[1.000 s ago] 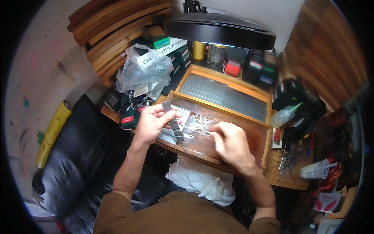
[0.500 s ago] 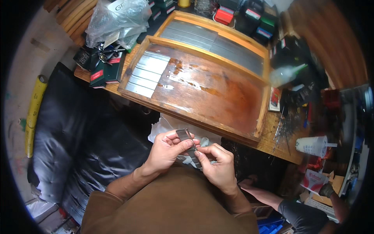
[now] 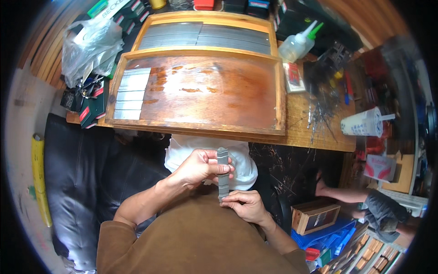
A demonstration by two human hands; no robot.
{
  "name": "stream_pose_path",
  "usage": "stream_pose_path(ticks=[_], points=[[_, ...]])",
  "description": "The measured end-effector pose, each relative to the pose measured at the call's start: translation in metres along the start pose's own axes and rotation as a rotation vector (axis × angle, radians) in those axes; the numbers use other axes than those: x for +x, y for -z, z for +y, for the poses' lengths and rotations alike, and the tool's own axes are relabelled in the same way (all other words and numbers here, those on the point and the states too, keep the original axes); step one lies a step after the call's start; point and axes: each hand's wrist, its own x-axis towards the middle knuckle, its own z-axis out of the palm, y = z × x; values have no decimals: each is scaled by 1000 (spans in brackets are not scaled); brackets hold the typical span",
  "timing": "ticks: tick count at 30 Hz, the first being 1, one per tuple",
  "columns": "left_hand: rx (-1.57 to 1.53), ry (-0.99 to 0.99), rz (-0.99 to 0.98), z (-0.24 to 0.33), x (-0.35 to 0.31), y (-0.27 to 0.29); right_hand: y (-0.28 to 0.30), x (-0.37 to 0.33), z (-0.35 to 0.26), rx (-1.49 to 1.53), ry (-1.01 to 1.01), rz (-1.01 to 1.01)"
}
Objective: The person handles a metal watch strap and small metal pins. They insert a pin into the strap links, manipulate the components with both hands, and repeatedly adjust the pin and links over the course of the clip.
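A narrow grey metal-looking strip (image 3: 223,183), crossed by several thin lines, stands lengthwise before my body. My left hand (image 3: 195,168) is closed round its upper part, the thumb lying across the front. At the lower end my right hand (image 3: 248,206) pinches it between thumb and fingers. Beyond the hands, a shallow wooden tray (image 3: 196,126) rests on the table, with shiny grey strips (image 3: 132,95) in its left part and brown wet-looking patches on its bare bottom. A second wooden tray (image 3: 205,17) behind it holds rows of darker grey strips (image 3: 232,39).
White cloth (image 3: 246,170) lies below the hands. On the table's right are squeeze bottles (image 3: 292,48), thin wires (image 3: 319,112) and a drink cup with a straw (image 3: 362,124). A plastic bag (image 3: 89,50) sits at left. Another person's leg (image 3: 344,194) shows at right.
The strip has turned from slanted to nearly upright. My right hand has slid down to its lower end, away from the left hand. The whole view has shifted and turned.
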Motion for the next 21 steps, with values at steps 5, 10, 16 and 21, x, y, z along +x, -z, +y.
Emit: stream_pose_path(ticks=[5, 10, 16, 21], points=[[65, 27, 16, 4, 17, 9, -20, 6, -1, 24, 65, 156], [66, 16, 23, 12, 22, 15, -28, 18, 6, 1, 114, 223], [68, 61, -15, 17, 15, 15, -27, 19, -2, -94, 117, 261], [85, 25, -1, 9, 18, 14, -26, 20, 0, -87, 82, 227]])
